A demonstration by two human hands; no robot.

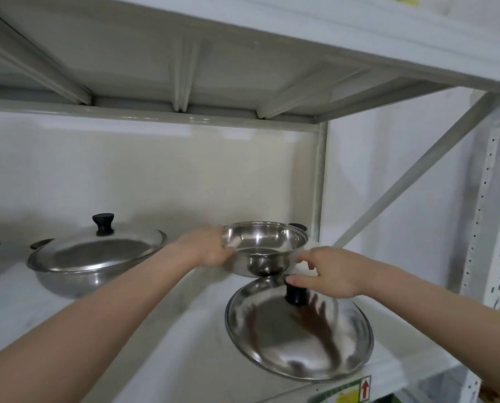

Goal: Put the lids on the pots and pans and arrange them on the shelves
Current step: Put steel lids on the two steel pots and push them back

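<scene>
Hands at centre frame. Left hand [211, 248] clamped on the left rim of the open shiny steel pot [264, 248] on the white metal shelf [184, 330], centre right. Right hand [333, 271] pinches the black knob of the round steel lid [295, 333], tilted just in front of the pot, lower right. Lidded steel wok [94, 257] sits at left.
</scene>
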